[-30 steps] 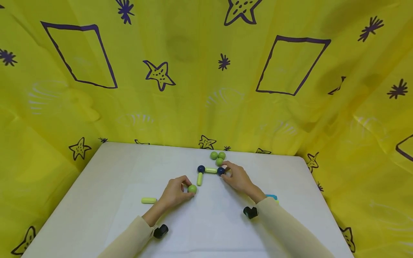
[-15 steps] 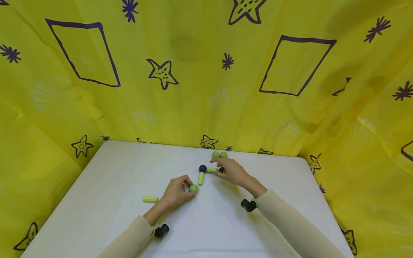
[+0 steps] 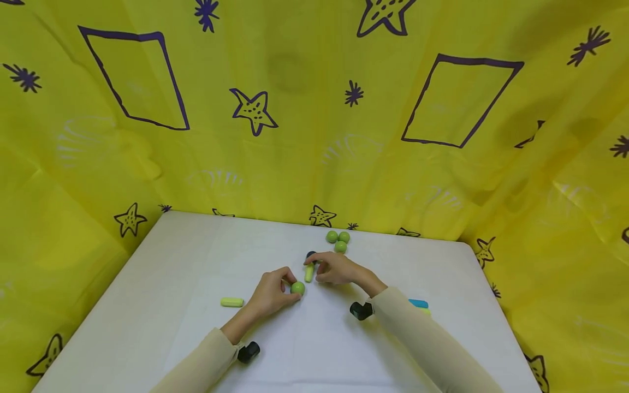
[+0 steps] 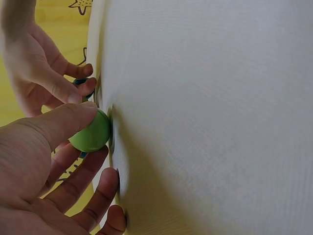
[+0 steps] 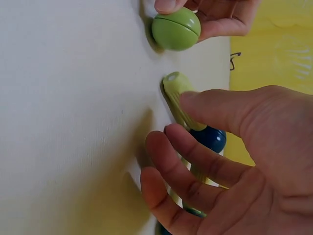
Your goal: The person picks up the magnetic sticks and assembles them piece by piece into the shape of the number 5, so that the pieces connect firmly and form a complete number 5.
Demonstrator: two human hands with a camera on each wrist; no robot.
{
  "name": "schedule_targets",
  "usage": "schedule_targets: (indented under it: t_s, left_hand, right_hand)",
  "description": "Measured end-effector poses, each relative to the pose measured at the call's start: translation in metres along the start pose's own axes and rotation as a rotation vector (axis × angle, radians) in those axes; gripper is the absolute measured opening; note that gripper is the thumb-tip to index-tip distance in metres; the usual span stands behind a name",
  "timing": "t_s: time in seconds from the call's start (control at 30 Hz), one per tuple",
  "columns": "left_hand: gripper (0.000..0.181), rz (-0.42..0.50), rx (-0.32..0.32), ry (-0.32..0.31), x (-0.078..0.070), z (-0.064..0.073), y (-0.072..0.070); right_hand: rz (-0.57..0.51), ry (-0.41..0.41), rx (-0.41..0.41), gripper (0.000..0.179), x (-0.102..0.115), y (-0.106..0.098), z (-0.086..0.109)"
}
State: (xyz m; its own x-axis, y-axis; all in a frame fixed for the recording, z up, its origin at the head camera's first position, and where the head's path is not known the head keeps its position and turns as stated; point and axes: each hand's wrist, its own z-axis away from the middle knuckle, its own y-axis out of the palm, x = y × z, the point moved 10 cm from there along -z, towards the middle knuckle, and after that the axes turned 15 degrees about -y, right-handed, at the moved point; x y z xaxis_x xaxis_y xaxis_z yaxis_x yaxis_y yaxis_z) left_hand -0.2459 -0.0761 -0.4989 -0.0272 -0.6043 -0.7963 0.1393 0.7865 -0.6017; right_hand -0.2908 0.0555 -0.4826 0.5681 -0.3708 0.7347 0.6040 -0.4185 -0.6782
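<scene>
My left hand (image 3: pixel 269 295) pinches a green ball (image 3: pixel 297 289) between thumb and fingers, close over the white tabletop. A seam runs round the ball (image 5: pixel 176 29) in the right wrist view. My right hand (image 3: pixel 338 269) has thumb and index finger at either side of a pale green toy rod (image 3: pixel 308 274), pinching it. One end of this rod joins a dark blue ball (image 5: pixel 213 139); its free end, with a small pale tip, points toward the green ball. A second rod and another blue ball on the right are mostly hidden behind my right hand.
Three loose green balls (image 3: pixel 340 246) sit together near the table's back edge. Left of my left hand lies a single pale green rod (image 3: pixel 232 302). A blue piece (image 3: pixel 419 303) and a yellow-green one show beside my right sleeve. A yellow curtain (image 3: pixel 295 164) hangs behind the table.
My right hand has moved left from the right-hand blue ball, across the joined rods, to the rod with the free end. My left hand keeps its hold on the green ball.
</scene>
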Motion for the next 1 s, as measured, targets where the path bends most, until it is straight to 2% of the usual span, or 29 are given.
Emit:
schedule_targets:
  t_s: [0.3,0.47,0.73,1.0]
  left_hand:
    - [0.026,-0.001,0.007,0.005,-0.002,0.001,0.002]
    - [0.027,-0.004,0.01,0.006,-0.002,0.001,0.003]
    - [0.027,-0.01,0.005,-0.001,-0.002,0.001,0.003]
    - [0.029,-0.002,-0.009,0.006,-0.001,0.0,0.002]
  right_hand:
    - [0.14,0.007,-0.029,0.029,-0.005,0.01,-0.006]
    - [0.154,-0.01,-0.07,0.023,0.0,0.008,-0.004]
    - [0.066,-0.028,-0.101,0.026,-0.007,0.001,0.0]
    - [-0.122,-0.004,-0.121,0.027,-0.022,-0.002,0.007]
